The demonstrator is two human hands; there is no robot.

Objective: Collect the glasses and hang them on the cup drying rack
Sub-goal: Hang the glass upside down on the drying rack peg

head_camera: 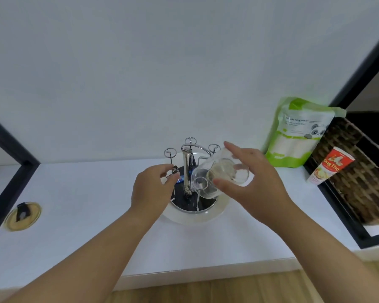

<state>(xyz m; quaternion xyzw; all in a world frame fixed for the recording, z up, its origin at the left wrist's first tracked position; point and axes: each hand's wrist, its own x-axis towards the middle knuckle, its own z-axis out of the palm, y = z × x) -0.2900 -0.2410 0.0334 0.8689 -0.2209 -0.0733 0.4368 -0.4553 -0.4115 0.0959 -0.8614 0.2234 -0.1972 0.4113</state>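
Note:
A chrome cup drying rack with ring-tipped arms stands on a round white tray on the white counter. My right hand holds a clear glass tilted on its side, mouth toward the rack, over a front-right arm whose ring shows through the glass. My left hand is at the rack's left side, fingers curled round a ring-tipped arm. Metal tongs hang in the middle of the rack.
A green and white pouch leans on the wall at right. A red and white tube stands by a dark wicker basket in a black frame. A round glass lid lies at far left. The counter's front edge is near me.

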